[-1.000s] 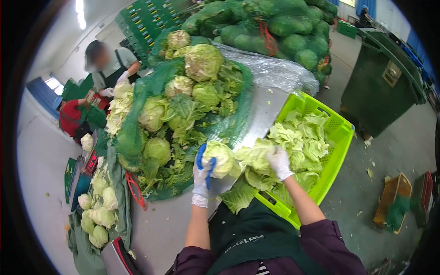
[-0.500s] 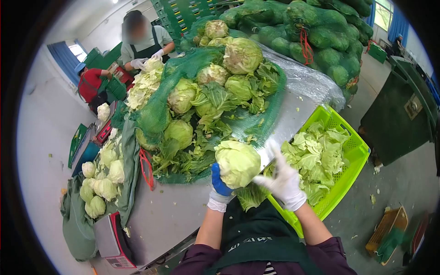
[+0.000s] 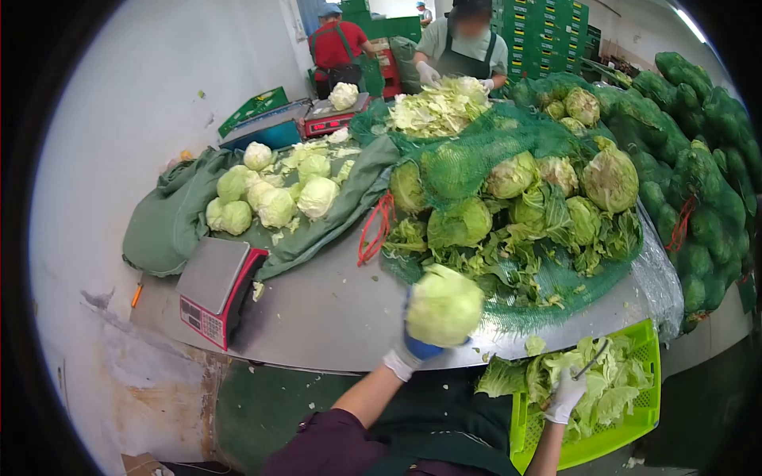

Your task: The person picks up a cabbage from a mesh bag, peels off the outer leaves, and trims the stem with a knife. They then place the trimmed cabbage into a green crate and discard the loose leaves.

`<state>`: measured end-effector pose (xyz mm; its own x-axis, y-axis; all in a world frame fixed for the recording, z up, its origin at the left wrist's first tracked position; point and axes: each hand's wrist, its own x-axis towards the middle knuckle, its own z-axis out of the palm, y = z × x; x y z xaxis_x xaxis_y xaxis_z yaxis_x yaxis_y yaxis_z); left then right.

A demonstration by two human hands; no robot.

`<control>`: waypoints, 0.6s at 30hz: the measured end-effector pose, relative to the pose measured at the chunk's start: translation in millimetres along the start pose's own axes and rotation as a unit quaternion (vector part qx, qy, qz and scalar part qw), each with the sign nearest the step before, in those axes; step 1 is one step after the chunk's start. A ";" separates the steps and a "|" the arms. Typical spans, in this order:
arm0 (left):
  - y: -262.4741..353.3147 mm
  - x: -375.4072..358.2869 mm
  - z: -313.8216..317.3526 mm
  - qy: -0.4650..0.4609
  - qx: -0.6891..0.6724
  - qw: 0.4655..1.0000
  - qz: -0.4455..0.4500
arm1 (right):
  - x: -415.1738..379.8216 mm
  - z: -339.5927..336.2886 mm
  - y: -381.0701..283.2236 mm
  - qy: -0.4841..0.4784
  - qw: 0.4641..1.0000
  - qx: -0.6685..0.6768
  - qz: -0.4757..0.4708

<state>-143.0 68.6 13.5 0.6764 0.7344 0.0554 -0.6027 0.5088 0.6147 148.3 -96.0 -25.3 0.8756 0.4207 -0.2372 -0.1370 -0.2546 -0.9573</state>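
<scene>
A pale green, trimmed cabbage (image 3: pixel 446 305) rests in my left hand (image 3: pixel 414 349), whose blue-and-white glove wraps its left side and underside above the table's front edge. My right hand (image 3: pixel 565 394), in a white glove, is closed around a knife (image 3: pixel 592 358) over the bright green crate (image 3: pixel 652 373). The thin dark blade points up and away from me. Loose cabbage leaves (image 3: pixel 611 397) fill much of that crate. Beyond the held cabbage, untrimmed cabbages (image 3: pixel 460 224) and loose outer leaves lie on an opened green net bag (image 3: pixel 516 301).
On the left stands a red-edged scale (image 3: pixel 216 278) beside trimmed cabbages (image 3: pixel 276 208) on green cloth. Another scale (image 3: pixel 333 119) bears one cabbage. Across the metal table (image 3: pixel 317 317) a person (image 3: pixel 464 51) handles leaves; another person (image 3: pixel 337 47) works behind. Full net bags (image 3: pixel 698 174) are piled right.
My view has swung left. My right hand has left the cabbage's side, moved over the crate and now grips a knife. My left hand still holds the cabbage.
</scene>
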 end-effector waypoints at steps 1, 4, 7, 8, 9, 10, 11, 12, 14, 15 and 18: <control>16.1 -5.1 -1.4 0.023 0.106 0.994 0.027 | -2.0 -4.0 11.8 -0.010 0.999 -0.013 -0.049; 41.3 -21.4 -23.6 0.062 0.316 0.944 0.070 | -46.3 19.5 -46.1 -0.143 0.981 -0.060 -0.112; 34.5 -14.6 -58.1 0.012 -0.197 0.979 -0.042 | -74.4 51.5 -101.1 -0.294 0.922 -0.111 -0.225; 28.8 -14.1 -55.8 -0.010 -0.160 0.985 -0.064 | -57.9 69.3 -88.8 -0.257 0.812 -0.156 -0.500; 22.6 -12.8 -51.0 -0.034 -0.123 0.988 -0.084 | -85.2 69.5 -124.8 -0.337 0.840 -0.197 -0.376; 21.9 -10.1 -14.6 -0.006 0.003 0.999 -0.043 | -92.2 80.6 -131.9 -0.306 0.800 -0.221 -0.466; 12.1 -6.0 -11.7 -0.013 -0.003 0.998 -0.053 | -110.5 84.0 -151.4 -0.333 0.833 -0.208 -0.389; 2.6 -3.8 -10.3 -0.028 -0.050 0.996 -0.067 | -112.5 91.6 -141.0 -0.305 0.855 -0.207 -0.366; -18.5 -1.5 -22.3 -0.017 -0.158 0.982 -0.102 | -99.4 94.7 -118.4 -0.269 0.877 -0.207 -0.341; -21.0 1.2 -17.8 -0.021 -0.162 0.981 -0.106 | -88.3 86.5 -111.8 -0.214 0.890 -0.186 -0.357; -18.8 -0.7 12.6 -0.073 0.192 0.976 0.066 | -43.8 52.0 -117.0 -0.089 0.983 -0.064 -0.146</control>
<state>-126.8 52.9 11.7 0.6734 0.6964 0.2480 -0.5040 0.1872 0.8432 101.9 -39.4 88.5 0.7727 0.6347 0.0092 0.1786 -0.2036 -0.9626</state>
